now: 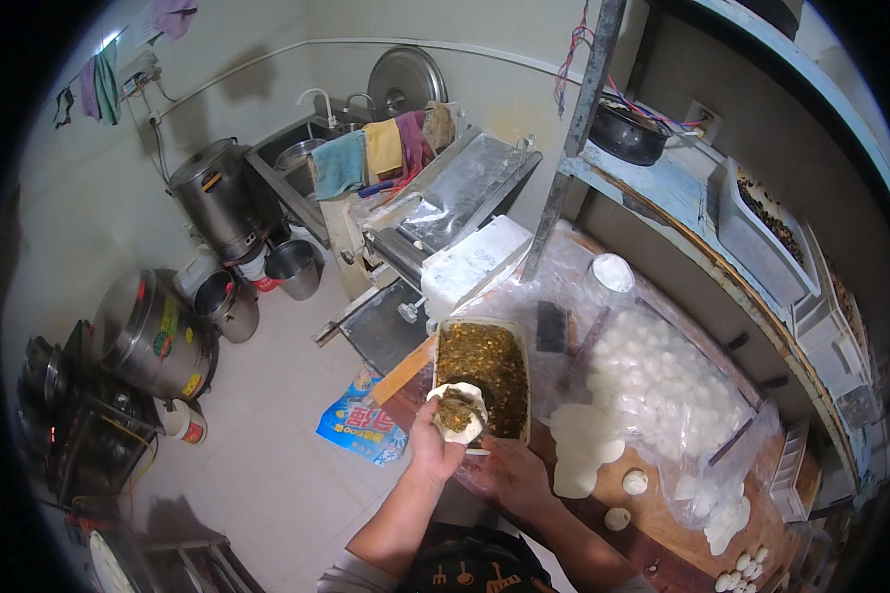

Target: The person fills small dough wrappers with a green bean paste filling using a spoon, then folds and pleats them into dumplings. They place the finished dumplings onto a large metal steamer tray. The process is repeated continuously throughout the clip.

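My left hand holds a round dough wrapper with chopped green-brown filling heaped on it. Close by on the right, my right hand is bent near the wrapper's edge; its fingertips are shadowed, and whether they grip a tool is unclear. Both hands are at the near end of a rectangular tray of the same filling. Flat dough wrappers overlap on the wooden worktop to the right. Two filled dough balls rest beside them. Many pale dough pieces lie under clear plastic.
A flour-dusted dough-rolling machine stands beyond the tray. A shelf with a black pot and plastic bins overhangs the right side. Steel pots and buckets stand on the floor at left. A blue printed bag lies left of the tray.
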Tool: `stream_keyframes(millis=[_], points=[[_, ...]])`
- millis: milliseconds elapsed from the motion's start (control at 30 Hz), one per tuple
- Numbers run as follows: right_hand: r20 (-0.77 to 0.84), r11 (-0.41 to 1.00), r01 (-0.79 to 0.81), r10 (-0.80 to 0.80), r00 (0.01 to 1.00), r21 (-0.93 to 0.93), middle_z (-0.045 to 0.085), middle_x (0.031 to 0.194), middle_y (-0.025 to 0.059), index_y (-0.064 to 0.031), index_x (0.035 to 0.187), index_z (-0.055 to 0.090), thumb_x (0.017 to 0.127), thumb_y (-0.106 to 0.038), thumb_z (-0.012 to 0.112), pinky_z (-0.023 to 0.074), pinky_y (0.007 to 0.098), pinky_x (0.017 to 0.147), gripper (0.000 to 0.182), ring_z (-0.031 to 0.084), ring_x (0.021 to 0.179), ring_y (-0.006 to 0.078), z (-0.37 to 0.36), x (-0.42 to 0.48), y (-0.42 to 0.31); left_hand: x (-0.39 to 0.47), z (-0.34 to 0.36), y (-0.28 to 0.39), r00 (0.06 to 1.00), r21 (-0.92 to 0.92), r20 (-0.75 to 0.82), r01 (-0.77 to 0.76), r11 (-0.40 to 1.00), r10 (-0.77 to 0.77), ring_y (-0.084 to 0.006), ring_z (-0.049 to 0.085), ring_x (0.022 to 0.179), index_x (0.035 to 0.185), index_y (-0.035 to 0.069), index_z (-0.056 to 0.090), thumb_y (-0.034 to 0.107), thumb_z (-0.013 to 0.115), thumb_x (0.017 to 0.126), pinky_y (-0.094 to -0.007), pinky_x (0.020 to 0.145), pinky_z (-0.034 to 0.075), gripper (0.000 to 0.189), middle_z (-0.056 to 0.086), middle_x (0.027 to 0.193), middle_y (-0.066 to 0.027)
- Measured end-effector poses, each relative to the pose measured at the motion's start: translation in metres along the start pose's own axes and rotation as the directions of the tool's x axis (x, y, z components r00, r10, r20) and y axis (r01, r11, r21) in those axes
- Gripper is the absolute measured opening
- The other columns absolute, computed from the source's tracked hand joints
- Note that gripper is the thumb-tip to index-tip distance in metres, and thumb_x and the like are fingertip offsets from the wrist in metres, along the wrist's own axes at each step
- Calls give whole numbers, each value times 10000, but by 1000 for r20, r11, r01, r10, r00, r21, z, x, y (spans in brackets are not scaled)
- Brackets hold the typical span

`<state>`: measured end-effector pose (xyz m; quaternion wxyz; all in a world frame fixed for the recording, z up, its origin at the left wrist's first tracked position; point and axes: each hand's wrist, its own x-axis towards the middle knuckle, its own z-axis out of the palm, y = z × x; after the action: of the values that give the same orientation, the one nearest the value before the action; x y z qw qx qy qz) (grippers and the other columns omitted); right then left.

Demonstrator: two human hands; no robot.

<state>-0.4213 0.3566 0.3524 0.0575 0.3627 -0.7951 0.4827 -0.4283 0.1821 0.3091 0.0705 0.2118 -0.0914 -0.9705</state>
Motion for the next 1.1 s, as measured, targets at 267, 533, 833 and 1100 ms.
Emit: stream_keyframes(millis=[267,533,833,1100], points=[[-20,984,7,-10,1000,-176,673,1050,173,-14,1228,621,942,-114,587,538,368,792,305,657,882,307,4,-5,54,-13,-7,23,997,12,-1,-83,996,83,-304,634,1103,1208,28,584,299,476,951,-457,1008,485,389,664,1194,-145],[13,569,-527,671,742,631,698,1003,96,22,1282,585,1039,-254,482,528,288,737,381,647,803,141,11,-3,58,-16,-21,25,988,135,-7,-153,979,155,-268,640,1079,1228,59,546,101,561,921,-421,969,514,310,654,1164,-109],[47,851,-468,471,881,237,718,937,119,41,1191,632,1009,-215,530,536,301,686,331,658,733,165,-2,14,2,-6,-6,-15,869,851,241,-403,338,432,-165,571,1094,1358,70,425,-52,723,808,-303,967,471,638,575,1184,-61],[180,989,-92,112,977,-117,674,859,160,-9,1139,659,904,-138,612,539,418,692,271,658,760,347,-12,24,-9,-5,-26,-11,866,871,309,-424,250,393,-165,560,1146,1369,55,454,-29,668,854,-302,993,449,564,586,1227,-81]])
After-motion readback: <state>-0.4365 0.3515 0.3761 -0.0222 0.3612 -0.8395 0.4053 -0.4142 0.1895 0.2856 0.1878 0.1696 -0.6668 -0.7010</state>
